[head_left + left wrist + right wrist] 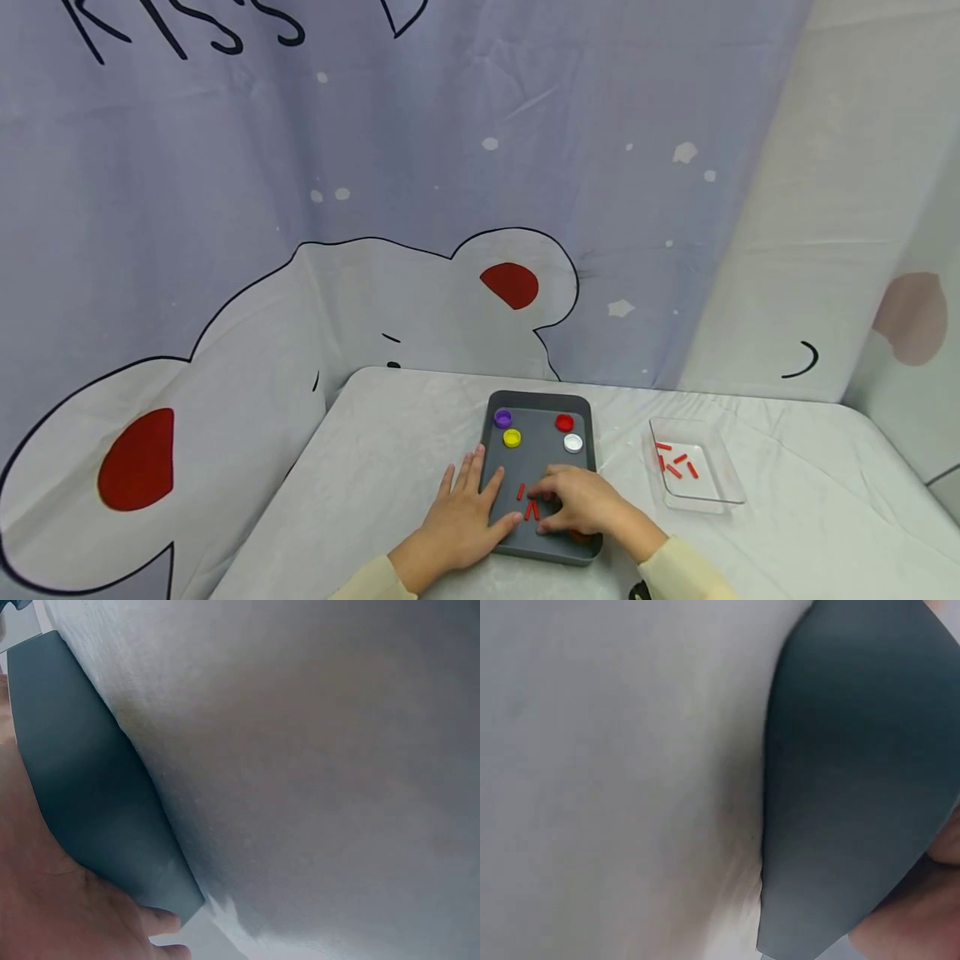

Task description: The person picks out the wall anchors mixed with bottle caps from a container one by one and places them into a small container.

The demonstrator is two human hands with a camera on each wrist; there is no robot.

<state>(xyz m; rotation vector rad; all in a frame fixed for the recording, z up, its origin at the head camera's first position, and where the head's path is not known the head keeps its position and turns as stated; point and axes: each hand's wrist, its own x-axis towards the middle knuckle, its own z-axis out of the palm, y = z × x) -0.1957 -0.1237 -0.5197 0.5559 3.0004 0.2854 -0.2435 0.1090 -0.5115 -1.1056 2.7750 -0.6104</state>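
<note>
A dark grey tray point(536, 462) lies on the table. My left hand point(467, 523) rests with spread fingers on the tray's left edge, its thumb reaching inside; the left wrist view shows this hand against the tray's outer wall point(90, 772). Over the tray's front right part, my right hand point(579, 498) bends its fingers down, thumb and index finger apart. Just left of its fingertips lie short red sticks point(521, 492), two of them leaning close together. A bit of red shows beneath the right fingers; I cannot tell whether they grip it.
Toward the tray's back sit a purple cap point(503, 418), a yellow cap point(512, 438), a red cap point(564, 422) and a white cap point(573, 443). An orange round piece point(581, 536) is partly hidden under the right hand. Right of the tray, a transparent box point(705, 487) holds several red sticks.
</note>
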